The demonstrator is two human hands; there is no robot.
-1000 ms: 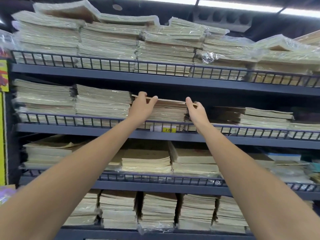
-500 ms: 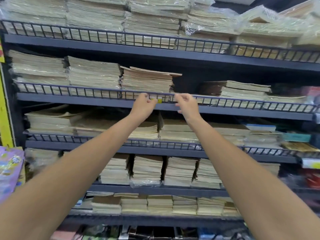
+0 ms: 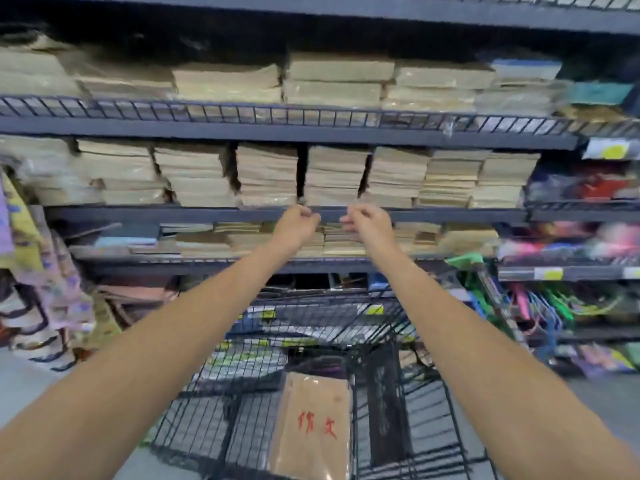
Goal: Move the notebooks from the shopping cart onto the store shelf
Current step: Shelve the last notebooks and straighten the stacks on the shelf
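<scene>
Big store shelf [image 3: 311,214] ahead, tan stacks crowding its front edge. Below sits the shopping cart [image 3: 311,327], with one brown notebook [image 3: 313,424], red characters on the cover, at the cart's near end. Left hand [image 3: 296,223] and right hand [image 3: 369,223] hover at the shelf's front edge, fingers loosely curled, gripping nothing. Best play, I'd say: reach down with both, take the notebook by its long edges and keep it flat.

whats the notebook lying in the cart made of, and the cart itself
Notebook: the cover looks like brown kraft-type paper, matte with no sheen, and has red characters printed on it. Shopping cart: a thin black wire grid, probably painted or coated steel, though blur hides the exact finish.
</scene>
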